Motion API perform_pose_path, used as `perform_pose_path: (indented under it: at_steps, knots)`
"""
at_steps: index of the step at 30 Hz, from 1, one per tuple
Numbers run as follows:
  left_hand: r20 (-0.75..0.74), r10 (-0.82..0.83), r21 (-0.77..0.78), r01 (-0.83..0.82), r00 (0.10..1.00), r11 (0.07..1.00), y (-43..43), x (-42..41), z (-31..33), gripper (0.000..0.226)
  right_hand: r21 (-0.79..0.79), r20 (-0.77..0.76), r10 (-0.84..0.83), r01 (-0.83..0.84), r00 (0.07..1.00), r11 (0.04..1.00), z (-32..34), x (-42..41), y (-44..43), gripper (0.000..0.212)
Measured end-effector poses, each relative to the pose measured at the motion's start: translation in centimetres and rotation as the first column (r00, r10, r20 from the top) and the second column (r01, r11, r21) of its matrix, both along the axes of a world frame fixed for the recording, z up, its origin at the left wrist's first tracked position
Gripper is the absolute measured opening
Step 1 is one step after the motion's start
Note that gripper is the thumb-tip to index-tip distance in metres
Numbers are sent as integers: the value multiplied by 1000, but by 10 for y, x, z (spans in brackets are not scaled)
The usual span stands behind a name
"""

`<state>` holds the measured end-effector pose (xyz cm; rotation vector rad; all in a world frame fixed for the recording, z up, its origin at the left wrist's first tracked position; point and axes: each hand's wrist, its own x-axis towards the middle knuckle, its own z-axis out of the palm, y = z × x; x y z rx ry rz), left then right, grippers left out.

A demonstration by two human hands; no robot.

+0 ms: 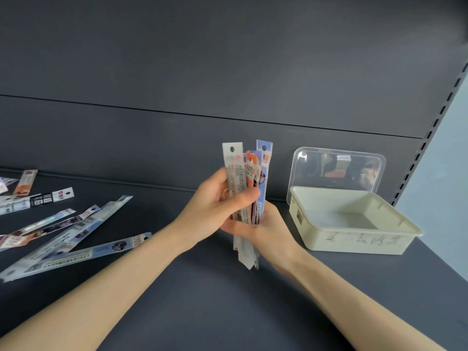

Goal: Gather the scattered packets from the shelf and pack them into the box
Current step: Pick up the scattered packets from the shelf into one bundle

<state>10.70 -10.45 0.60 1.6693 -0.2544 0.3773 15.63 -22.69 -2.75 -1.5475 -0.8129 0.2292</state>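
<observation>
Cream box (354,243) stands open beside the upright packet bundle (242,171) gripped by left hand (215,202) and right hand (269,230).

**A shop's display shelving**

This looks like a shop, or its stockroom. The dark grey metal shelf (215,300) is backed by flat back panels (202,72) of the same colour, joined along a horizontal seam, as on retail display units. At the right edge runs a slotted upright (428,135) with a row of small rectangular holes, the kind that takes shelf brackets. A pale blue wall (448,160) shows beyond it. The goods fit too. Long, narrow packets (76,257) lie loose on the shelf, printed with barcodes and brand marks. Those in the bundle of packets (234,168) have punched hang holes at the top, as peg-hung goods do. A cream plastic box (354,241) with a clear lid (336,168) stands on the shelf.
</observation>
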Motion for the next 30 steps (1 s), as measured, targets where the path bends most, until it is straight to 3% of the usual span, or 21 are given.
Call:
perform_pose_path:
  at_steps: [3, 7, 12, 14, 16, 18, 21, 24, 27, 30]
  knots:
    - [6, 31, 45, -31, 1000, 999, -1, -1, 4, 19, -121, -4, 49, -49, 999, 991, -3, -1, 3, 20]
    - [-35, 31, 80, -28, 999, 996, 5, -2, 6, 9, -39, -81, 54, -57, 995, 998, 1, -3, 4, 9]
    - [-81, -11, 213, 28, 997, 977, 28, -14, 15, 36, -55, -88, 61, -66, 994, 996, 10, -8, 14, 27]
    - [-106, 39, 292, -6, 994, 956, 53, -25, 13, 35, -44, -102, 57, -62, 993, 997, 12, -12, 22, 26]
    - [-149, 146, 430, -69, 978, 900, 89, -40, 3, 28, -52, -126, 41, -47, 991, 998, 12, -19, 34, 18]
    - [-171, 293, 612, -132, 941, 780, 129, -61, -13, 28, -65, -156, 24, -35, 987, 997, 11, -29, 48, 13]
    - [-163, 453, 798, -153, 877, 584, 172, -95, -22, 65, -82, -170, 4, -18, 985, 996, 12, -42, 76, 17]
    - [-164, 485, 882, -93, 859, 462, 197, -112, -24, 97, -82, -207, 2, -19, 978, 996, 13, -57, 106, 20]
    - [-174, 470, 926, -19, 865, 378, 216, -117, -29, 100, -93, -229, -62, 42, 971, 995, 11, -72, 134, 24]
    - [-149, 437, 925, -30, 887, 378, 224, -114, -37, 89, -106, -216, -151, 131, 965, 986, 9, -80, 152, 30]
